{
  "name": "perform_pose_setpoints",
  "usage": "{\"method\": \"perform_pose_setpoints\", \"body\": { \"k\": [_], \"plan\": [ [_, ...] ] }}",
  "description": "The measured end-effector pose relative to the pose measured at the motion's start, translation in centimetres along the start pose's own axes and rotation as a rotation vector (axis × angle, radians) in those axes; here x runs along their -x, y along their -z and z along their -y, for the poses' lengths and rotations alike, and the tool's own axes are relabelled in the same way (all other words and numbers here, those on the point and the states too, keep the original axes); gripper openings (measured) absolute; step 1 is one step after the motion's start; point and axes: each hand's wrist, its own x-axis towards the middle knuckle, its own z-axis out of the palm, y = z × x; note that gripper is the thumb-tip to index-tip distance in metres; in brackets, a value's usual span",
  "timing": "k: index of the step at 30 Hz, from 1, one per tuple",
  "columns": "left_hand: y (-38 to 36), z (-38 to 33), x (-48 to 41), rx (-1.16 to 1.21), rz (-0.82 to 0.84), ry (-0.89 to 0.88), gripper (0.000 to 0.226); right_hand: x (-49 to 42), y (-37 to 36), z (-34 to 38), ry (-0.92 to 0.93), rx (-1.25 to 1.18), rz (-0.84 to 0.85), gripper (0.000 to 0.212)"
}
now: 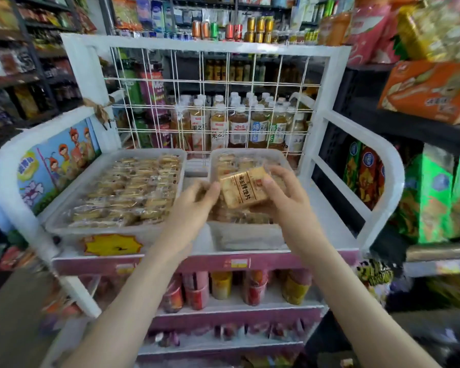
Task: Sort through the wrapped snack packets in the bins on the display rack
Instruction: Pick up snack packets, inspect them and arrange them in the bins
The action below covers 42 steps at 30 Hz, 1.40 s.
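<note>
Packets (128, 192) fill our left bin (72, 229); over the right bin (245, 239) our right hand (282, 200) grips one snack packet (243, 191) from beneath. Our left hand (191, 208) sits at its edge, blurred, so we cannot tell its grip. A white wire grid (210, 102) and bottles (237, 126) stand just behind the bins.

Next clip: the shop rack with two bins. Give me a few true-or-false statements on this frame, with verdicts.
1. The right hand holds a snack packet above the right bin. True.
2. The left bin is empty. False: it is full of wrapped packets.
3. Drink bottles stand behind the wire grid. True.
4. The held packet is plain, with no print. False: dark characters run across its face.
5. The shelf below the bins holds folded towels. False: red and yellow containers stand there.
</note>
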Motion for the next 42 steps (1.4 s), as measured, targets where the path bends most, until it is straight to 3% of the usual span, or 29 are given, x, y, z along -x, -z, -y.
{"method": "perform_pose_setpoints", "body": {
  "k": [5, 8, 13, 19, 22, 25, 28, 31, 39, 42],
  "plan": [
    [-1.4, 2.0, 7.5, 0.111, -0.019, 0.118, 0.023, 6.9, 2.2, -2.8, -0.067, 0.064, -0.033, 0.028],
    [-1.6, 3.4, 11.2, -0.055, -0.104, 0.183, 0.024, 10.4, 2.9, -4.2, -0.008, 0.309, -0.039, 0.027],
    [-2.2, 4.9, 15.6, -0.346, -0.256, 0.066, 0.023, 14.7, 2.5, -5.2, 0.150, 0.732, 0.078, 0.022],
    [-2.7, 5.6, 16.5, -0.380, -0.353, -0.021, 0.017, 16.0, 1.9, -6.2, 0.429, 0.983, -0.030, 0.022],
    [-2.1, 5.9, 16.0, -0.409, -0.328, 0.108, 0.028, 16.4, 1.0, -6.9, 0.387, 0.911, -0.030, 0.019],
    [-0.6, 6.5, 16.3, -0.420, -0.162, 0.123, 0.035, 16.8, 0.0, -7.0, 0.202, 0.656, 0.015, 0.008],
    [1.3, 7.1, 16.8, -0.327, 0.028, 0.135, 0.026, 16.6, -0.8, -6.9, 0.026, 0.404, -0.012, 0.019],
    [2.9, 7.6, 17.1, -0.142, 0.168, 0.203, 0.019, 16.6, -1.0, -6.9, -0.032, 0.354, -0.039, 0.020],
    [4.4, 7.0, 17.4, -0.436, 0.122, -0.051, 0.018, 16.7, -0.3, -7.8, 0.035, 0.493, 0.016, 0.008],
    [4.7, 7.0, 17.6, -0.454, 0.099, -0.110, 0.013, 16.8, -0.6, -7.5, 0.038, 0.423, 0.003, 0.016]
  ]
}}
